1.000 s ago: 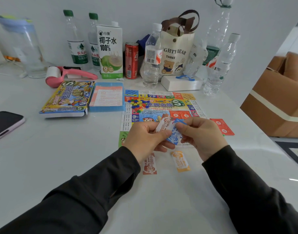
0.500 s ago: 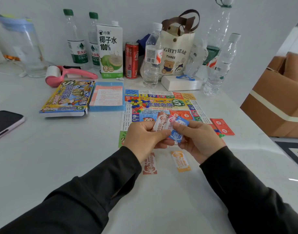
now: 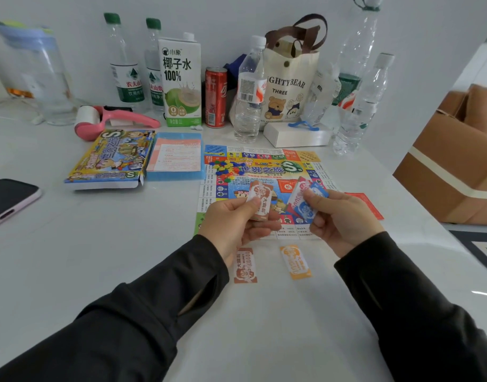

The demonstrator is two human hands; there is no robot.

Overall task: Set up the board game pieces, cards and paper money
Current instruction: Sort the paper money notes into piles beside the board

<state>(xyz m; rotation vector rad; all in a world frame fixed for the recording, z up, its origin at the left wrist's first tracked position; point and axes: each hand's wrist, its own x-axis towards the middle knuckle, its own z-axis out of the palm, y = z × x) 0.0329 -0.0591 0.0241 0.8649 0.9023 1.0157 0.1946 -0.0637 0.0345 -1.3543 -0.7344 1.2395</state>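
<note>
The person is sorting the paper money by colour, and this looks like an early stage of the setup. The left hand (image 3: 236, 216) is pinching a thin stack of brown-and-white paper notes (image 3: 260, 201) between thumb and fingers, while the right hand (image 3: 344, 219) is clamping a few red and blue paper notes (image 3: 305, 201); the two bundles are apart, both raised above the near edge of the colourful printed paper game board (image 3: 264, 168). That board is lying flat toward the far middle of the white desk (image 3: 112, 257).

Two sorted piles are lying on the desk just inside the board's near edge: a brown paper note (image 3: 245, 266) beside an orange paper note (image 3: 296, 261), slightly apart. Red cards (image 3: 365, 204) are sitting at the board's right edge. A heap of small multicoloured plastic pieces (image 3: 224, 168) is resting on the board's far left part, not yet distributed.

The next move probably calls for lowering the brown stack onto the brown note and starting fresh piles for blue and red alongside, keeping the thin slips from sliding.

As for containers, the yellow illustrated cardboard game box (image 3: 110, 159) is lying closed-looking at the board's left, its contents hidden. The blue shallow tray (image 3: 177, 157) beside it is holding a printed pink-and-white sheet. The cream fabric tote bag with bear print (image 3: 289, 81) is standing at the far edge; its inside cannot be seen.
</note>
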